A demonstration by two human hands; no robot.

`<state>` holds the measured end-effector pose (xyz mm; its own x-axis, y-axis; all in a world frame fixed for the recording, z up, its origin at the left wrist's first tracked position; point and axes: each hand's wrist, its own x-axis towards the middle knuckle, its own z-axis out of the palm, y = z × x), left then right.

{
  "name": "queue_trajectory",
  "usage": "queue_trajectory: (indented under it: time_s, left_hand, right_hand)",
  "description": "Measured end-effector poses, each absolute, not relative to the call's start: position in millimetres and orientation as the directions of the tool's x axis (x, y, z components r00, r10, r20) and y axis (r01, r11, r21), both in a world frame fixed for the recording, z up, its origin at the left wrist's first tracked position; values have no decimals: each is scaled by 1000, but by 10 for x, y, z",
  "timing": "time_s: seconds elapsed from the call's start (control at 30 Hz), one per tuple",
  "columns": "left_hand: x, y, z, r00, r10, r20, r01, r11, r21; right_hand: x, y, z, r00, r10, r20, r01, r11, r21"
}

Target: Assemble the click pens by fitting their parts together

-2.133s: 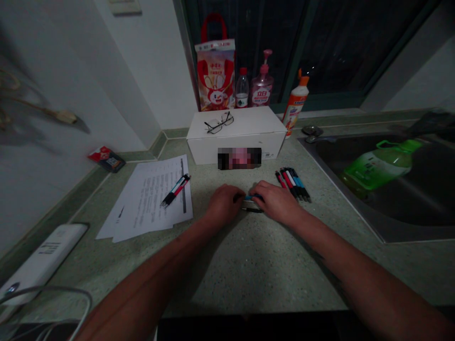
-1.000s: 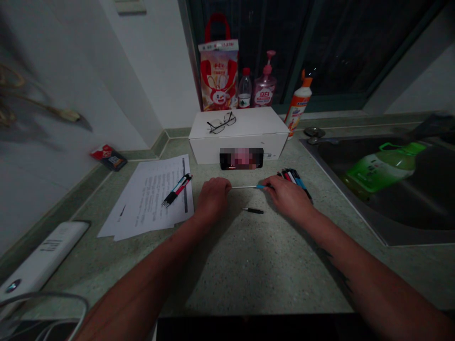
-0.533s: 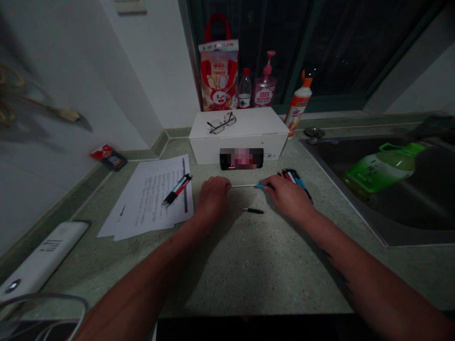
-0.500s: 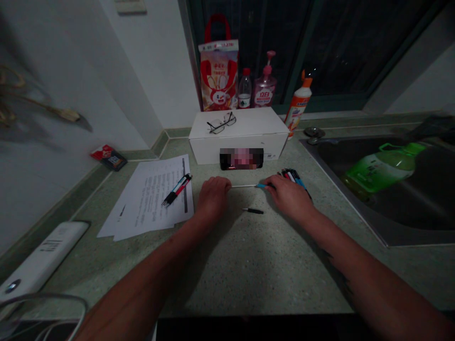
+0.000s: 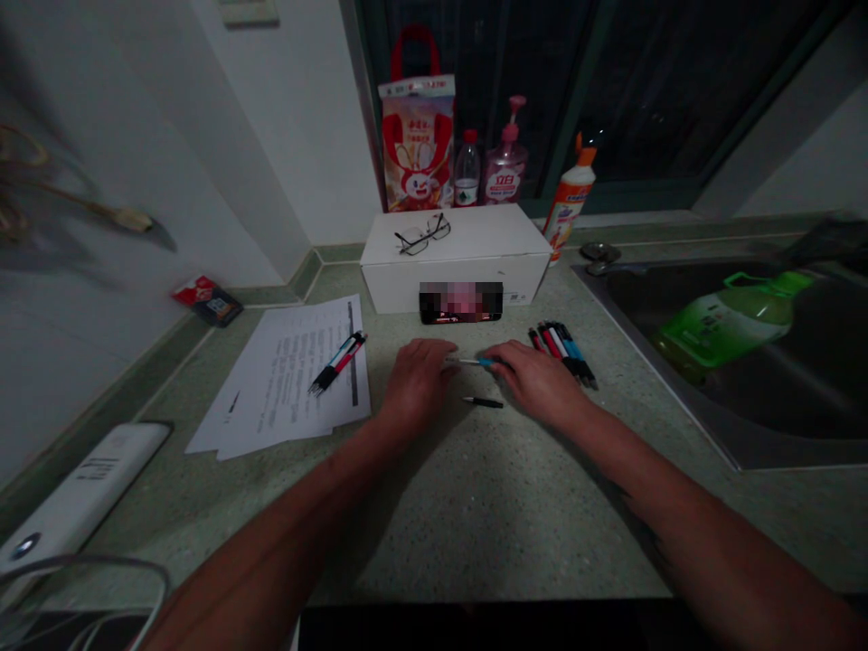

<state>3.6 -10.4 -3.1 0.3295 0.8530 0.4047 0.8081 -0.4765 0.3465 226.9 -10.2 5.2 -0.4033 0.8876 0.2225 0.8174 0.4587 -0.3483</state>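
Observation:
My left hand is closed around one end of a thin whitish pen refill; its fingertips are partly hidden. From the right, my right hand pinches a blue pen piece that meets the refill's other end. How far the refill sits inside the blue piece I cannot make out. Just below, a short black pen part with a silvery tip lies on the counter. Beyond my right hand lies a bunch of pens in black, red, white and blue. More pens rest on printed sheets to the left.
Behind my hands a phone leans against a white box with glasses on top. Bottles and a red-handled bag stand at the window. On the right, a sink holds a green jug. A white power strip lies left.
Both hands have drawn closer together, the right one moving left, so less of the refill shows between them. The bunch of pens on the right is now less covered.

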Motion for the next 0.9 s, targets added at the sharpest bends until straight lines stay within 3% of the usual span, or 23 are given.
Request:
queue_trajectory:
  time_s: [0.13,0.37,0.47,0.57,0.7,0.8,0.9]
  left_hand:
    - [44,-185,26,402,749,526,735,-607,303]
    - [115,-233,41,708,631,317,559,-775,296]
    - [139,-216,-3,734,627,261,553,-775,304]
    - [139,-189,-32,620,733,278,635,-678,371]
    - [77,-132,-30,312,877,364,710,-470,524]
    - [13,-87,-16,128,875,468,685,-419,596]
    - [-25,-63,-9,89,850,520,675,-435,596]
  right_hand:
    - [2286,-79,17,-341,889,306,796,446,-410]
    - [2275,-45,-13,-207,904,373,676,408,-614]
    - [2276,-45,4,-214,885,414,675,440,-592]
    - [2307,-41,30,-255,845,469,723,489,-488]
    - [2354,-38,60,-318,839,441,765,502,-403]
    - [2358,-51,75,-346,853,391,794,488,-362]
    - [2346,-69,86,-372,854,363,808,490,-326]
